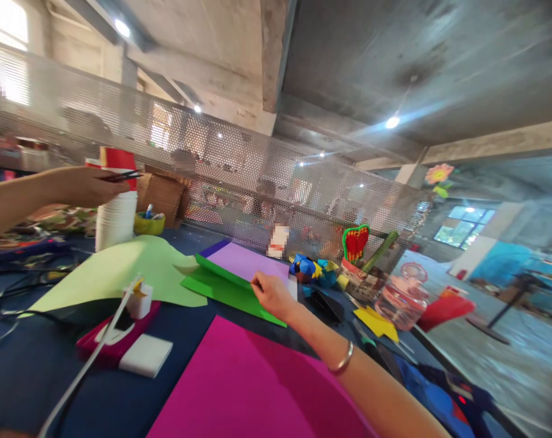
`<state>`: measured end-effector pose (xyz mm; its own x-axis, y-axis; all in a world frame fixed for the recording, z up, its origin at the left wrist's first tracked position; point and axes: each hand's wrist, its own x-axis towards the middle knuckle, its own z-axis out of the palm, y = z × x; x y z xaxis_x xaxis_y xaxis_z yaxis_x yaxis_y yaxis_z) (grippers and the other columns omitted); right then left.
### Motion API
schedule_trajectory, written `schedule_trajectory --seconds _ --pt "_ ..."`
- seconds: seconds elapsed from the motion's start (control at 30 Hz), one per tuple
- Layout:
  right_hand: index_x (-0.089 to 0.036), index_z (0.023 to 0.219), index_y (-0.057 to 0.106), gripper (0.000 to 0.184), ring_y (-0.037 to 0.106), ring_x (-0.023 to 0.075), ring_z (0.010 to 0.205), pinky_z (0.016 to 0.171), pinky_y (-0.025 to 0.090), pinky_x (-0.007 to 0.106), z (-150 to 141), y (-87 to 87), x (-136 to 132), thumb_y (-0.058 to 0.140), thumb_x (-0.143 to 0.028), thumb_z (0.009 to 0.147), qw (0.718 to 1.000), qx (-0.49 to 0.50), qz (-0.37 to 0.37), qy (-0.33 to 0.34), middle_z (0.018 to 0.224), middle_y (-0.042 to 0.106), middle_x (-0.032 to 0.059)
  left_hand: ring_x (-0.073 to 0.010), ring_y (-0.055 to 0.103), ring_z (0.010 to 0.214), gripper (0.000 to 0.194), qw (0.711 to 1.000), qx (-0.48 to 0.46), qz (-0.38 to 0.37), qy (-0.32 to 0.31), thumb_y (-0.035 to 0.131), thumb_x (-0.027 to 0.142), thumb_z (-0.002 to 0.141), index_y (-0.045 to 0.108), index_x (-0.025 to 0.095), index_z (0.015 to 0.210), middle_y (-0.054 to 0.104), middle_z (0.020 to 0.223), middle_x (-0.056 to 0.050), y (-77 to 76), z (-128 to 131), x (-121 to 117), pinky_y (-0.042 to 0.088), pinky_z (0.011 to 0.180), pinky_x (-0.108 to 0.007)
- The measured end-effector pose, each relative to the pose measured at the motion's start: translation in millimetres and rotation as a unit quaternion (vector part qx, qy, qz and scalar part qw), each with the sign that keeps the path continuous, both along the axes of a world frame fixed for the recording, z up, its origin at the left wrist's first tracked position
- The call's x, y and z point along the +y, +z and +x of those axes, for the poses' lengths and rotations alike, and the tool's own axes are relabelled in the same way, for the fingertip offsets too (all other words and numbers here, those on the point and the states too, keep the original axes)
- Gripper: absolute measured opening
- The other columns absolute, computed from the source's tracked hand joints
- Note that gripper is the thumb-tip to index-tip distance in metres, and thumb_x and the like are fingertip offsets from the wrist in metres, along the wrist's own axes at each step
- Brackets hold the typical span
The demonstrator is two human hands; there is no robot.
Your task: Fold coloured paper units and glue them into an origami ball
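Note:
My right hand (pixel 273 295) pinches the near edge of a green sheet of paper (pixel 223 272) and lifts it a little. Lilac paper (pixel 252 263) lies on top of that sheet, and another green sheet (pixel 230 298) lies below. My left hand (pixel 86 185) is raised at the left, closed around a slim dark pointed tool (pixel 123 176) whose exact kind I cannot make out. Behind it stands a tall stack of white paper cups (pixel 115 219) with red on top. A magenta sheet (pixel 252 383) lies nearest me, partly under my right forearm.
A curved pale green sheet (pixel 134 267) rises at the left, near a magenta power strip (pixel 120 334) with a white plug and cable. A basket (pixel 360 283), a clear pink jar (pixel 401 301) and yellow paper scraps (pixel 377 323) sit right. A perforated screen (pixel 239 176) borders the back.

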<state>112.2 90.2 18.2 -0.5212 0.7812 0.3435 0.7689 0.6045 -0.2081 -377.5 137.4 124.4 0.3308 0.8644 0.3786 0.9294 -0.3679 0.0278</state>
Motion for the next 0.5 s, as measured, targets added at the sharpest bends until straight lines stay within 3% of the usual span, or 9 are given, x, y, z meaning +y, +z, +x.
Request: schedule_trajectory --seconds 0.07,0.17,0.3,0.4,0.5 --pt "-0.017 0.088 0.063 0.009 0.062 0.0144 0.073 0.064 0.039 0.022 -1.1 0.7 -0.8 0.055 -0.015 0.086 1.000 0.011 -0.011 -0.004 0.079 0.070 0.0038 -0.0063 0.032 0.135 0.054 1.000 -0.008 0.011 -0.028 0.035 0.002 0.072 0.070 0.043 0.075 0.068 0.085 0.025 -16.9 -8.5 3.8 0.021 0.117 -0.029" --pt "-0.017 0.084 0.067 0.005 0.063 0.0126 0.069 0.061 0.041 0.020 -0.3 -0.6 1.5 0.062 -0.018 0.083 0.999 0.019 -0.037 0.000 0.077 0.072 0.0017 -0.0161 0.036 0.134 0.041 0.999 -0.013 -0.012 -0.035 0.044 0.015 0.077 0.072 0.043 0.088 0.068 0.093 0.024 -29.4 -17.8 8.6 0.017 0.116 -0.033" --pt "-0.019 0.073 0.069 0.009 0.061 0.0107 0.059 0.056 0.040 0.019 1.7 -2.4 2.8 0.063 -0.018 0.080 0.999 0.015 -0.039 0.006 0.065 0.069 -0.0026 -0.0146 0.042 0.132 0.042 0.995 -0.084 0.011 -0.045 0.037 0.022 0.083 0.071 0.044 0.073 0.068 0.086 0.019 -19.6 -14.7 2.2 0.026 0.116 -0.032" --pt "-0.019 0.074 0.068 0.018 0.060 0.0124 0.063 0.060 0.039 0.021 4.0 6.4 1.9 0.054 -0.016 0.085 0.999 0.037 0.022 -0.026 0.068 0.069 0.0003 -0.0064 0.042 0.130 0.049 0.988 -0.149 0.050 -0.014 0.025 0.035 0.088 0.069 0.039 0.066 0.071 0.079 0.013 -6.6 17.4 -22.1 0.035 0.110 -0.029" --pt "-0.018 0.085 0.065 0.020 0.061 0.0160 0.072 0.068 0.040 0.024 12.0 29.1 6.2 0.046 -0.019 0.089 0.988 0.081 0.107 -0.076 0.079 0.069 0.0051 -0.0013 0.025 0.135 0.056 0.991 -0.113 0.062 0.040 0.028 0.060 0.079 0.066 0.022 0.062 0.074 0.096 -0.005 -20.3 81.8 -60.5 0.030 0.100 -0.024"
